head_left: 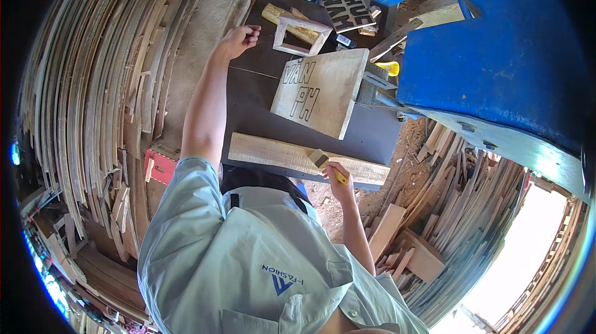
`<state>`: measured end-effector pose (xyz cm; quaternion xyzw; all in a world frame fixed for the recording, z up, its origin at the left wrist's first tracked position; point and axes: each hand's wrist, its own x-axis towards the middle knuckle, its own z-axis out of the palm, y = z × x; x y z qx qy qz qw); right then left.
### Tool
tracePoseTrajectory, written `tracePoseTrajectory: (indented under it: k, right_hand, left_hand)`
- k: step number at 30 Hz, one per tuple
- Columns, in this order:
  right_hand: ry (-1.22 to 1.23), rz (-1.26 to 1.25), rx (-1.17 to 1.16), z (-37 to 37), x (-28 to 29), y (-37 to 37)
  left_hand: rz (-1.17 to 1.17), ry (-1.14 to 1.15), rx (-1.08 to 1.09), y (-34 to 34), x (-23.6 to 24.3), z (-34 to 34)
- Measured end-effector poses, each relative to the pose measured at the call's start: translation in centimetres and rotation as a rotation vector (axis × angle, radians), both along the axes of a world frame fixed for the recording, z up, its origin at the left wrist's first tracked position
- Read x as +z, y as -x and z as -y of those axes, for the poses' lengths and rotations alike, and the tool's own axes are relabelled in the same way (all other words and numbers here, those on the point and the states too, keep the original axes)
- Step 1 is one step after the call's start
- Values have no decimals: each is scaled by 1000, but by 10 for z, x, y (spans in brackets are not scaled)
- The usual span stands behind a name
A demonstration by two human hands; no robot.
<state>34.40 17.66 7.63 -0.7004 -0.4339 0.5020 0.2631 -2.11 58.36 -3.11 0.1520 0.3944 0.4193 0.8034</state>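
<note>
A flat paintbrush (319,159) with a yellow handle is gripped in my right hand (339,182). Its bristles touch or hover just over a long pale plank (267,151) lying along the near edge of the dark tabletop (248,107). My left hand (241,41) reaches out over the table's left side, its fingers curled; whatever they may hold is hidden. Beside it is an open wooden frame (302,35), with a rough yellowish wood piece (279,16) behind. A wide board with dark outlined lettering (320,92) rests tilted in the middle.
A large blue machine (496,67) crowds the right side. At the back lie a board with dark painted letters (349,10), a small dark bottle (344,40) and a yellow-handled tool (389,68). Stacked timber strips (105,73) line the left; more planks (472,210) lean at right.
</note>
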Motion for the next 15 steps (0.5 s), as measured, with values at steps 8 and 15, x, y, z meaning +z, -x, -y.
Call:
tracePoseTrajectory:
  k: [8, 15]
  right_hand:
    - [-14, -3, 35, -1, 3, 4]
    - [-12, -37, 19, -1, -5, 1]
  left_hand:
    - [-1423, -596, -221, -5, -47, 1]
    - [-1644, -518, -455, -28, 7, 24]
